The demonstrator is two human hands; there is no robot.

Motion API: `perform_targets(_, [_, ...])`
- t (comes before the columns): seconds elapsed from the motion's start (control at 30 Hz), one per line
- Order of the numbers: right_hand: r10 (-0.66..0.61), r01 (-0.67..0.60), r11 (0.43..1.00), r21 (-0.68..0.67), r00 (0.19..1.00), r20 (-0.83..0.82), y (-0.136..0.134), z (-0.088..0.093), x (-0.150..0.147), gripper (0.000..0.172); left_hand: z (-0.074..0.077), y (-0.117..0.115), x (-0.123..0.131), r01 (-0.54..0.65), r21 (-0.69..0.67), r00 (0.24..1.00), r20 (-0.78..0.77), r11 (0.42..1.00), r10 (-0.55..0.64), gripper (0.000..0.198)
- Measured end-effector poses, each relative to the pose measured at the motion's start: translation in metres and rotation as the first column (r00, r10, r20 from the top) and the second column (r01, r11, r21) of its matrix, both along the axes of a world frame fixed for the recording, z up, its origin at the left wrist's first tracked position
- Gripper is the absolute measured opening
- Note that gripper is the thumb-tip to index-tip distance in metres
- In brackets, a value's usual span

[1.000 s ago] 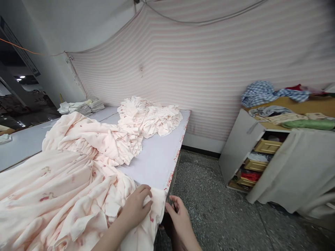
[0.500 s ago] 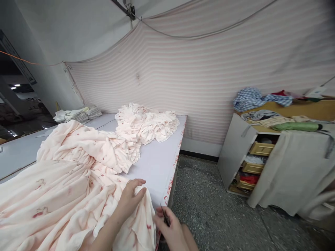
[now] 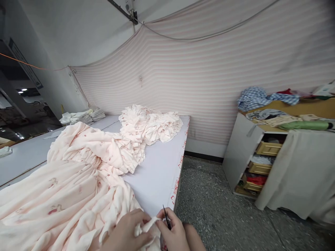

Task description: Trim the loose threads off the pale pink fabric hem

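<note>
Pale pink printed fabric lies in loose folds over the left and front of the table, with a bunched part farther back. My left hand is closed on an edge of this fabric near the table's front right corner. Just right of it, my right hand holds a small dark pointed tool, its tip up. The thumb and fingertips of my right hand meet the same raised fabric edge. The lower part of the tool is hidden in the palm.
The grey-white table ends at a right edge with red print. Folded cloths are stacked at its back left. Across the speckled floor stands a cabinet with drawers and cloths on top. Striped cloth hangs behind.
My left hand has moved down and closed on the fabric edge, bringing it up to my right hand. The view has shifted slightly left.
</note>
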State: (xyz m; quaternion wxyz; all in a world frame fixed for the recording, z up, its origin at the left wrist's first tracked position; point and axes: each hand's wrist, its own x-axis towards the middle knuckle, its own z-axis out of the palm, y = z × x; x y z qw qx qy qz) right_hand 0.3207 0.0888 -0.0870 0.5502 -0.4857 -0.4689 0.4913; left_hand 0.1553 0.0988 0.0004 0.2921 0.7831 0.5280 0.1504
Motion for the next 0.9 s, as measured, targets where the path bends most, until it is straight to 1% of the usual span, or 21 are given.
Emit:
perform_targets(0.03, [-0.001,0.0,1.0,0.014,1.0,0.011,-0.001,0.001,-0.002,0.008,-0.009,-0.004,0.001,0.0,0.046,0.999,-0.049,0.999,0.002,0.015])
perform_targets(0.07, [-0.003,0.003,1.0,0.026,1.0,0.018,-0.002,0.002,-0.002,0.009,-0.019,-0.007,0.002,-0.007,0.122,0.998,-0.066,0.992,0.015,0.012])
perform_targets(0.1, [-0.003,0.002,0.999,0.037,1.0,0.027,-0.004,0.003,-0.002,0.01,-0.03,-0.009,0.001,-0.015,0.211,0.998,-0.057,0.977,0.028,0.012])
perform_targets(0.17, [0.024,-0.028,0.998,0.048,0.996,0.084,-0.008,0.007,0.003,0.011,-0.047,-0.012,-0.001,-0.003,0.364,1.0,-0.014,0.931,0.009,0.011])
perform_targets(0.2, [0.05,-0.056,0.998,0.042,0.989,0.136,-0.011,0.011,0.008,0.011,-0.053,-0.013,-0.003,0.005,0.419,1.0,0.001,0.908,-0.006,0.011])
perform_targets(0.27, [0.132,-0.136,0.991,-0.003,0.953,0.274,-0.016,0.022,0.02,0.011,-0.058,-0.015,-0.007,0.021,0.493,1.0,0.005,0.87,-0.027,0.012])
perform_targets(0.33, [0.217,-0.207,0.976,-0.067,0.897,0.385,-0.021,0.036,0.031,0.018,-0.057,-0.016,-0.01,0.054,0.527,0.998,-0.014,0.848,-0.055,0.014])
perform_targets(0.4, [0.264,-0.242,0.964,-0.107,0.854,0.448,-0.024,0.052,0.038,0.023,-0.054,-0.016,-0.012,0.107,0.532,0.994,-0.053,0.84,-0.093,0.014])
perform_targets(0.5, [0.286,-0.255,0.958,-0.131,0.817,0.501,-0.025,0.07,0.038,0.021,-0.051,-0.016,-0.011,0.156,0.521,0.988,-0.101,0.839,-0.12,0.015])
perform_targets(0.57, [0.293,-0.257,0.956,-0.143,0.796,0.53,-0.024,0.075,0.036,0.019,-0.051,-0.015,-0.011,0.156,0.523,0.987,-0.102,0.838,-0.12,0.015])
perform_targets(0.63, [0.286,-0.25,0.958,-0.141,0.783,0.552,-0.022,0.076,0.034,0.02,-0.052,-0.016,-0.01,0.151,0.534,0.989,-0.091,0.832,-0.12,0.015])
perform_targets(0.73, [0.251,-0.223,0.968,-0.117,0.8,0.545,-0.022,0.07,0.035,0.023,-0.05,-0.016,-0.01,0.131,0.53,0.991,-0.065,0.838,-0.115,0.013])
perform_targets(0.83, [0.248,-0.224,0.968,-0.11,0.821,0.515,-0.025,0.064,0.036,0.022,-0.049,-0.016,-0.01,0.097,0.469,0.995,-0.042,0.878,-0.088,0.012])
perform_targets(0.9, [0.273,-0.244,0.962,-0.126,0.807,0.523,-0.027,0.062,0.036,0.019,-0.048,-0.016,-0.01,0.083,0.429,0.997,-0.039,0.899,-0.073,0.012])
